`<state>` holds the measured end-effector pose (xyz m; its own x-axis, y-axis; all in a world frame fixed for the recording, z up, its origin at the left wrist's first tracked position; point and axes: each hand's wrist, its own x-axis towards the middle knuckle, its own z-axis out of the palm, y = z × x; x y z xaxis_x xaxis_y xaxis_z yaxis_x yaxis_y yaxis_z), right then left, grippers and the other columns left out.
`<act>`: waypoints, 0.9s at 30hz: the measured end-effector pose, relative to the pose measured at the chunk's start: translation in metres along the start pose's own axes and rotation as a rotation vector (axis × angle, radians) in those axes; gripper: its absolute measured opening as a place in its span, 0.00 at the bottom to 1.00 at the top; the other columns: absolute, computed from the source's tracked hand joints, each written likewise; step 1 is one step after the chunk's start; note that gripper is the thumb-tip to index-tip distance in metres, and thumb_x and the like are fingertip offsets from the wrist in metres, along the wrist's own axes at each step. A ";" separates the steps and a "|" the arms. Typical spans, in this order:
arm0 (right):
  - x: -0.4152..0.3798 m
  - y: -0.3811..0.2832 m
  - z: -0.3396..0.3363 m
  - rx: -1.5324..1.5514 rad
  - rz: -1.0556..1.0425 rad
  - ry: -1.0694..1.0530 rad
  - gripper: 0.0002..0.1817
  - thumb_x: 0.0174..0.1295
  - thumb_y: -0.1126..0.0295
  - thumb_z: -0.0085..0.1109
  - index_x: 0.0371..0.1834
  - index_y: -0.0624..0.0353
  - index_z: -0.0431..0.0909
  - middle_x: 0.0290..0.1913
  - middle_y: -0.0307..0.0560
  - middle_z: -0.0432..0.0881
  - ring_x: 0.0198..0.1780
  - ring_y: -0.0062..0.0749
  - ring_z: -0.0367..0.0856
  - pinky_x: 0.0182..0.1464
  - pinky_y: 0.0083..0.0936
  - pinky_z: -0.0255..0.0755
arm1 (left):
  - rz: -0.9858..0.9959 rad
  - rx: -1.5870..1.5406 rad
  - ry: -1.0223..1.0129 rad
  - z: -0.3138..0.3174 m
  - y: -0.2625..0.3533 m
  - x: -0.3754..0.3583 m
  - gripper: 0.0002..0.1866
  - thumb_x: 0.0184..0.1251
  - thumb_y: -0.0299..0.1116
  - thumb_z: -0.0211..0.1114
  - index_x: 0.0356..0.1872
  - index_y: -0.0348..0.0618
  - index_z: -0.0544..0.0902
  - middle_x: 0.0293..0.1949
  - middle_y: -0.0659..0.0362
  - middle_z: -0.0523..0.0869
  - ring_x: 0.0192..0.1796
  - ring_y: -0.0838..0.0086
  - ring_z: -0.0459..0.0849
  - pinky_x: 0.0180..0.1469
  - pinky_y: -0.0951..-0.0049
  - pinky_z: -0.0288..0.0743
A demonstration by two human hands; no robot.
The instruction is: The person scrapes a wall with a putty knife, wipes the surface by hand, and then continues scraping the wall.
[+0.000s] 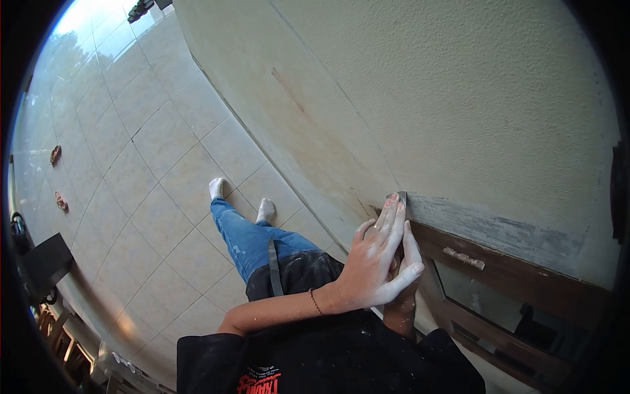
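A small grey metal edge, looking like a putty knife blade, shows at the wall just beyond my fingertips. My left hand, dusted white, lies over it with fingers stretched and the thumb spread to the right. Behind it, my right hand is mostly covered; it appears wrapped round the knife's handle, which is hidden. Both hands are at the left end of a rough grey-white filler strip on the cream wall. Right below the strip runs a dark wooden frame.
A worn wooden handle or latch sticks out from the frame beside my hands. Glass panes sit within it. Pale floor tiles stretch left, with sandals and a dark flat panel at the far left.
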<state>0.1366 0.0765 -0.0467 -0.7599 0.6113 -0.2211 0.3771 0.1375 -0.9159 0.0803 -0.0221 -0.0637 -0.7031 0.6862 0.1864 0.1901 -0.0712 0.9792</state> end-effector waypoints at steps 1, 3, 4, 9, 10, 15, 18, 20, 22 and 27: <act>0.005 0.002 0.004 -0.004 -0.005 -0.002 0.25 0.78 0.62 0.39 0.70 0.69 0.65 0.63 0.57 0.74 0.63 0.34 0.73 0.63 0.27 0.68 | 0.004 -0.010 0.022 -0.003 -0.003 0.003 0.47 0.68 0.52 0.59 0.73 0.22 0.54 0.74 0.30 0.55 0.78 0.46 0.55 0.72 0.48 0.53; 0.017 0.001 0.010 -0.009 -0.018 -0.003 0.25 0.78 0.62 0.39 0.70 0.69 0.65 0.63 0.57 0.74 0.64 0.34 0.73 0.63 0.27 0.67 | 0.018 0.009 0.005 -0.010 -0.008 0.007 0.47 0.68 0.52 0.59 0.73 0.21 0.54 0.74 0.30 0.54 0.78 0.46 0.55 0.72 0.48 0.52; 0.020 0.002 0.013 -0.007 -0.021 -0.007 0.25 0.79 0.62 0.39 0.70 0.69 0.64 0.64 0.57 0.74 0.64 0.34 0.73 0.64 0.27 0.67 | 0.024 0.023 -0.001 -0.012 -0.009 0.007 0.47 0.68 0.52 0.59 0.73 0.21 0.54 0.74 0.29 0.54 0.78 0.46 0.55 0.72 0.48 0.52; 0.003 -0.001 -0.001 0.023 -0.006 0.011 0.25 0.79 0.62 0.38 0.71 0.69 0.64 0.64 0.58 0.74 0.64 0.35 0.72 0.64 0.27 0.67 | 0.002 -0.007 -0.022 -0.002 0.001 0.002 0.44 0.70 0.50 0.57 0.73 0.20 0.54 0.74 0.29 0.53 0.78 0.46 0.54 0.72 0.49 0.53; 0.003 0.000 0.001 0.022 -0.005 0.010 0.25 0.79 0.62 0.38 0.71 0.70 0.64 0.64 0.58 0.73 0.65 0.35 0.72 0.64 0.27 0.67 | 0.006 -0.010 0.005 -0.003 0.001 0.003 0.44 0.70 0.50 0.57 0.72 0.20 0.55 0.74 0.29 0.53 0.78 0.46 0.54 0.71 0.49 0.54; 0.013 0.001 0.011 0.008 -0.021 0.012 0.26 0.79 0.62 0.38 0.71 0.70 0.63 0.65 0.58 0.73 0.65 0.35 0.72 0.65 0.28 0.66 | 0.005 0.011 0.004 -0.013 -0.003 0.008 0.43 0.70 0.48 0.58 0.72 0.20 0.56 0.74 0.29 0.54 0.78 0.46 0.57 0.71 0.49 0.55; 0.003 -0.002 0.003 0.022 -0.011 0.017 0.26 0.79 0.62 0.38 0.71 0.70 0.63 0.65 0.59 0.73 0.66 0.36 0.72 0.66 0.28 0.66 | 0.003 -0.020 -0.015 -0.013 0.002 0.006 0.43 0.71 0.49 0.56 0.72 0.20 0.55 0.74 0.28 0.55 0.77 0.45 0.58 0.71 0.50 0.54; 0.001 -0.002 0.002 0.029 -0.011 0.020 0.26 0.79 0.62 0.37 0.71 0.70 0.63 0.65 0.59 0.73 0.66 0.36 0.71 0.66 0.28 0.66 | 0.006 -0.014 -0.023 -0.008 0.004 0.005 0.43 0.71 0.49 0.55 0.72 0.19 0.55 0.73 0.28 0.55 0.76 0.45 0.59 0.71 0.49 0.54; 0.007 0.000 0.009 0.019 -0.020 0.016 0.26 0.79 0.63 0.37 0.71 0.70 0.62 0.65 0.59 0.72 0.66 0.36 0.71 0.66 0.28 0.65 | 0.008 -0.032 0.019 -0.014 0.000 0.010 0.42 0.72 0.49 0.55 0.72 0.19 0.55 0.73 0.27 0.55 0.76 0.45 0.59 0.71 0.49 0.54; 0.006 0.000 0.010 0.020 -0.028 0.011 0.26 0.79 0.63 0.37 0.72 0.70 0.62 0.66 0.60 0.72 0.67 0.37 0.71 0.67 0.28 0.65 | -0.008 -0.040 -0.013 -0.016 0.000 0.008 0.43 0.72 0.50 0.54 0.72 0.20 0.54 0.73 0.28 0.54 0.77 0.45 0.58 0.71 0.50 0.55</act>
<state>0.1266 0.0726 -0.0515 -0.7640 0.6159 -0.1921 0.3452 0.1387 -0.9282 0.0640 -0.0283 -0.0606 -0.6956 0.6961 0.1776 0.1565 -0.0945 0.9831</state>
